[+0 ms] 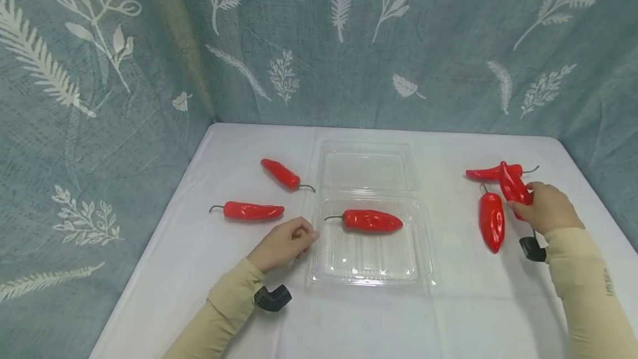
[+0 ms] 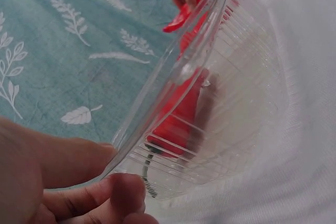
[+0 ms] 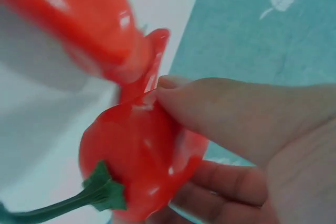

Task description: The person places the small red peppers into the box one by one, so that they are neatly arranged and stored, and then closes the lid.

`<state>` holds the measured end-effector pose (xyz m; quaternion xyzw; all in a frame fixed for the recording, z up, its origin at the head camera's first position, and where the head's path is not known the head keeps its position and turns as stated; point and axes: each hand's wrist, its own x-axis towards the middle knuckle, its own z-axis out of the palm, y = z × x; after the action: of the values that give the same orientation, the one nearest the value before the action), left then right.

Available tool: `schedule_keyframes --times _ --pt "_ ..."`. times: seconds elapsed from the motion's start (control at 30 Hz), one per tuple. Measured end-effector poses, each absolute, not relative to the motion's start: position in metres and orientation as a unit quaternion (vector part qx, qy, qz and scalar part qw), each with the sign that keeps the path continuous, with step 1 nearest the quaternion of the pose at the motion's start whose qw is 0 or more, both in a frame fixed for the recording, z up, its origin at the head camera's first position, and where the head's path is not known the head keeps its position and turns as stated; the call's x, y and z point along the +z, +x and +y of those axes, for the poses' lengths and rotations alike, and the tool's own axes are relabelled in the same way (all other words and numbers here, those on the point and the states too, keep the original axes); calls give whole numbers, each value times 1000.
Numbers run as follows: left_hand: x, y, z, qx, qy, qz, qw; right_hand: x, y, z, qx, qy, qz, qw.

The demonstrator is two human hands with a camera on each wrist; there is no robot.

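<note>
A clear plastic clamshell container (image 1: 369, 259) lies with its lid folded back, one red pepper (image 1: 371, 220) inside its base. My left hand (image 1: 286, 242) is at the container's left edge; in the left wrist view the thumb (image 2: 79, 158) and fingers pinch the rim. At the right side my right hand (image 1: 548, 206) grips another red pepper (image 1: 513, 187) between thumb and fingers, its green stem (image 3: 100, 192) pointing toward me. Close by are a pepper (image 1: 492, 220) lying lengthwise and one (image 1: 480, 174) lying crosswise, partly hidden behind the held one.
Left of the container lie two more red peppers, one (image 1: 281, 173) farther back and one (image 1: 254, 211) nearer. The clear lid (image 1: 366, 168) rests flat behind the base. A patterned blue-green cloth (image 1: 349, 71) hangs behind the white table (image 1: 349, 320).
</note>
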<state>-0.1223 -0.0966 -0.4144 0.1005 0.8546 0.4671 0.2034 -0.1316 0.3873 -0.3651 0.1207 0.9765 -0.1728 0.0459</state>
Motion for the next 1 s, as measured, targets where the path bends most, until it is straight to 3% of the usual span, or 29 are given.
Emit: schedule_keyframes --times 0.37,0.83,1.0 --pt "-413 -123 -96 467 97 856 199 -343 -134 353 -166 23 985 -31" --pt "-411 -121 -95 475 92 850 208 -315 -126 310 -135 -66 987 -62" --pt "-410 -122 -94 478 94 849 207 -309 -124 298 -127 -125 979 -102"
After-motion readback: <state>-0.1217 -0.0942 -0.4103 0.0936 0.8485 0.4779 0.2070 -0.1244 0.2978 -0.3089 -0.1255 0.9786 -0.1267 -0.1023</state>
